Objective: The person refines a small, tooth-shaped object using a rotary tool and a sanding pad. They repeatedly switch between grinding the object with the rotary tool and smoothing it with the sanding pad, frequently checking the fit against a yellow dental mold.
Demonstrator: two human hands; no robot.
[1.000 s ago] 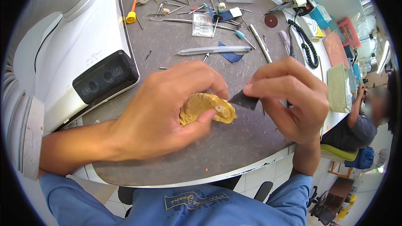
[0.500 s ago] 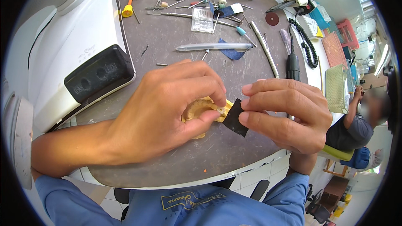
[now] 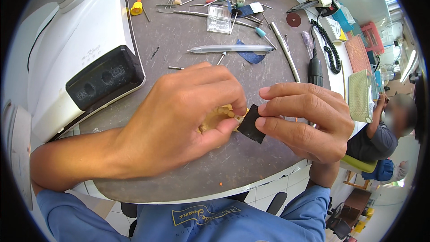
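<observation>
My left hand [image 3: 179, 118] is closed, thumb and forefinger pinching a small white tooth crown [image 3: 239, 118]. Behind those fingers lies a yellow plaster dental cast [image 3: 214, 118] with a row of teeth; my hand covers much of it. Just to the right, my right hand [image 3: 309, 118] pinches a black square of thin paper [image 3: 251, 124] between thumb and fingers. The paper's left edge comes close to the crown; whether they touch I cannot tell.
Beyond my hands lie a translucent pen-like stick [image 3: 230, 49], a metal handle [image 3: 284, 51], a small clear box [image 3: 219, 19] and several rotary burs. A white machine [image 3: 96, 31] stands left. At right are a black handpiece [image 3: 315, 71], a green basket [image 3: 359, 96] and a seated person [image 3: 378, 127].
Both hands keep their pinches. The crown and my left fingertips have shifted slightly to the right, and less of the cast shows below my left thumb. The view has moved a little.
</observation>
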